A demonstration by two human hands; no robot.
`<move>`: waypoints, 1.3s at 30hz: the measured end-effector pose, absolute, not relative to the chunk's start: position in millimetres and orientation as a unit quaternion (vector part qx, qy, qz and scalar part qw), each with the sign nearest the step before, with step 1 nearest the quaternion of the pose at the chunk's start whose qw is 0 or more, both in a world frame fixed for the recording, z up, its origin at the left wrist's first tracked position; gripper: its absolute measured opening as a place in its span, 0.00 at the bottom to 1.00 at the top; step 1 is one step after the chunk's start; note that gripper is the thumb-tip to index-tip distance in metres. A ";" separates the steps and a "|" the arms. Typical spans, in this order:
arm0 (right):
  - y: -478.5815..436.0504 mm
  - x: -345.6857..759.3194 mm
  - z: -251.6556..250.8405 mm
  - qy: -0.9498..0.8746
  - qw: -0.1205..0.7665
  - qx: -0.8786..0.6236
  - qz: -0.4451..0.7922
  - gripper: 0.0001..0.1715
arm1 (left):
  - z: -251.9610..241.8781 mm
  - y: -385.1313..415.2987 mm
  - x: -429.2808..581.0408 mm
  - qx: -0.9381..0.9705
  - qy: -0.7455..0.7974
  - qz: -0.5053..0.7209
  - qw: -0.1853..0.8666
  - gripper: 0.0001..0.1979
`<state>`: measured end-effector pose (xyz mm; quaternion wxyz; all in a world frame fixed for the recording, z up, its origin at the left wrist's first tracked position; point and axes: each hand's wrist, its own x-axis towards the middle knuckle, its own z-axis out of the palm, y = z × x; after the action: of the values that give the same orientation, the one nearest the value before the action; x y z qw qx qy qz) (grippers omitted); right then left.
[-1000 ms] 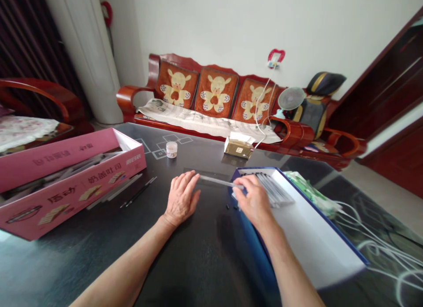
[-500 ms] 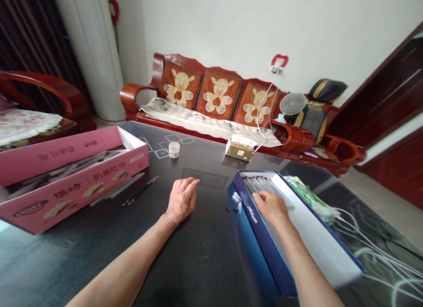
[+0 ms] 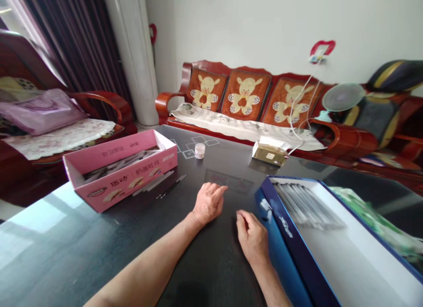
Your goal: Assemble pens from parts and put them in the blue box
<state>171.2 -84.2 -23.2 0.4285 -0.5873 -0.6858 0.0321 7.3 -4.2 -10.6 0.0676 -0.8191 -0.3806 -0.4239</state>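
Observation:
My left hand (image 3: pixel 209 203) rests on the dark tabletop in the middle, its fingers curled under and one digit pointing right. Whether anything is inside it is hidden. My right hand (image 3: pixel 254 236) is loosely closed over the table, just left of the blue box (image 3: pixel 291 241), and no object shows in it. Inside that box, a row of slim translucent pen-like sticks (image 3: pixel 306 205) with dark ends lies side by side at the far end. Small whitish pieces (image 3: pixel 265 205) are by the box's left wall.
At left stands a pink carton (image 3: pixel 120 153) holding many thin grey and dark pieces. Thin dark sticks (image 3: pixel 171 186) lie beside it. A small white tub (image 3: pixel 199 151) and a tissue box (image 3: pixel 270 153) stand farther back. A green-and-white packet (image 3: pixel 373 216) lies right of the blue box.
My right hand has come out of the blue box and moved left onto the table side. My left hand stays curled on the table. The view has turned left.

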 end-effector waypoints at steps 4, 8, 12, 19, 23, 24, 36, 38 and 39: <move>-79.3 177.4 -24.4 -0.678 0.439 -0.589 0.035 0.14 | -5.4 -6.1 6.9 -0.815 -0.403 -0.409 0.077 0.14; -79.5 176.9 -22.5 -0.672 0.439 -0.594 0.051 0.13 | 0.7 -1.4 1.3 -0.793 -0.483 -0.364 0.069 0.14; -81.2 176.9 -24.4 -0.671 0.439 -0.595 0.057 0.13 | 11.6 11.1 -24.1 -0.764 -0.595 -0.245 0.049 0.15; -79.1 177.6 -27.1 -0.666 0.442 -0.597 0.064 0.13 | 41.2 24.1 -112.0 -0.681 -0.729 -0.027 0.065 0.17; -79.3 176.7 -26.6 -0.666 0.441 -0.598 0.064 0.13 | 39.9 21.5 -135.9 -0.663 -0.747 0.014 0.041 0.16; -79.6 176.5 -26.2 -0.666 0.441 -0.599 0.063 0.13 | 38.1 20.6 -137.7 -0.659 -0.751 0.021 0.036 0.16; -81.3 174.6 -22.5 -0.665 0.438 -0.601 0.071 0.13 | 37.4 21.3 -134.3 -0.656 -0.753 0.038 0.038 0.17; -81.8 174.1 -21.8 -0.664 0.438 -0.601 0.074 0.13 | 36.4 22.8 -132.6 -0.659 -0.750 0.040 0.039 0.17; -82.1 173.9 -21.4 -0.663 0.438 -0.602 0.075 0.13 | 35.3 23.6 -131.6 -0.660 -0.749 0.042 0.038 0.17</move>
<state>173.9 -82.1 -21.4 0.4380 -0.6023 -0.6631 0.0747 -131.6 23.6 35.3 0.0384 -0.6603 -0.7488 0.0425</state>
